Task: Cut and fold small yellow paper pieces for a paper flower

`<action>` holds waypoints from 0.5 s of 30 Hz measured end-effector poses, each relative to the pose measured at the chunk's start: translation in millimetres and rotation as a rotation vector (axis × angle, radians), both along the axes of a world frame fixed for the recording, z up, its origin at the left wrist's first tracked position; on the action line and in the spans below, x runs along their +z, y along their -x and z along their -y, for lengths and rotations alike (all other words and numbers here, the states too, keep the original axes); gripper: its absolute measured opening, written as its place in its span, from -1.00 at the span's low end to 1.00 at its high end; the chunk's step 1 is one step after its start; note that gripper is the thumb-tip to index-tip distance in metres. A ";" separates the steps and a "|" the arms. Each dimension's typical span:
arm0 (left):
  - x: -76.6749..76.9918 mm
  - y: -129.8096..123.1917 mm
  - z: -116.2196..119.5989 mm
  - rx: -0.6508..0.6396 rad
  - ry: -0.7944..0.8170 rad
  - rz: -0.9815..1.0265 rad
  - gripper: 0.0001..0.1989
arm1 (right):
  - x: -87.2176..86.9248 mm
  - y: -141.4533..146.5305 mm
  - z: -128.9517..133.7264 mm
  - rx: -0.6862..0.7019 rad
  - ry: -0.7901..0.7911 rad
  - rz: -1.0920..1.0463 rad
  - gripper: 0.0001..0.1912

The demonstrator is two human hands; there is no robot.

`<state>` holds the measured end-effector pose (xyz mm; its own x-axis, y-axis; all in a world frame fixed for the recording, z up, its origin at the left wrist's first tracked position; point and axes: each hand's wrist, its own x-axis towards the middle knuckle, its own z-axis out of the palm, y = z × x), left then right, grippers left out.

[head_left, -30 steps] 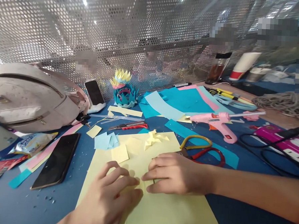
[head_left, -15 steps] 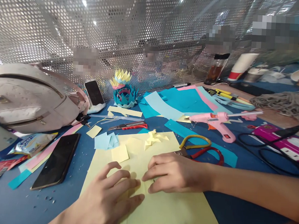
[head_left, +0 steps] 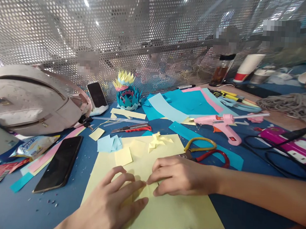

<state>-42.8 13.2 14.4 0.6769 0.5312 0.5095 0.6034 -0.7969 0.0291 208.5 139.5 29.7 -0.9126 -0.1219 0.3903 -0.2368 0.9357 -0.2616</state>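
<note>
A small yellow piece of paper (head_left: 152, 188) lies on a large yellow sheet (head_left: 186, 215), between my two hands and partly hidden by them. My left hand (head_left: 118, 194) has its fingers curved, with the index fingertip and thumb on the paper's left side. My right hand (head_left: 177, 175) comes from the right, with its thumb and fingertips closed on the paper's upper right part. Beyond them on the sheet are a yellow paper square (head_left: 123, 156) and several small folded yellow pieces (head_left: 158, 141).
Scissors (head_left: 205, 149) lie beside my right hand, a pink glue gun (head_left: 223, 123) behind them. A red utility knife (head_left: 134, 128), light blue squares (head_left: 109, 143) and a folded paper flower (head_left: 128, 92) are further back. A black phone (head_left: 60, 164) and backpack (head_left: 28, 101) occupy the left.
My fingertips have shifted very slightly at the small yellow paper, the right hand a little to the right. The other things stay where they were.
</note>
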 end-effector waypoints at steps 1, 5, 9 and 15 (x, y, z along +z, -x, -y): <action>0.2 -0.3 0.0 0.000 -0.003 -0.001 -0.72 | 0.1 0.0 0.2 0.001 -0.003 -0.003 -0.82; 1.1 -1.0 0.0 0.007 -0.009 -0.005 -0.74 | 0.0 -0.1 0.6 0.001 -0.013 -0.020 -0.80; 0.9 -0.8 0.4 0.004 -0.010 -0.001 -0.74 | -0.4 0.0 0.2 0.004 -0.041 -0.036 -0.78; -0.1 -1.2 0.3 -0.001 -0.044 -0.018 -0.75 | -0.6 0.9 -1.3 0.027 -0.069 -0.039 -0.80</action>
<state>-41.7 13.0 14.3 0.6869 0.5076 0.5201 0.6026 -0.7978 -0.0172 207.6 140.7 29.1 -0.8927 -0.1745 0.4154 -0.2712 0.9443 -0.1862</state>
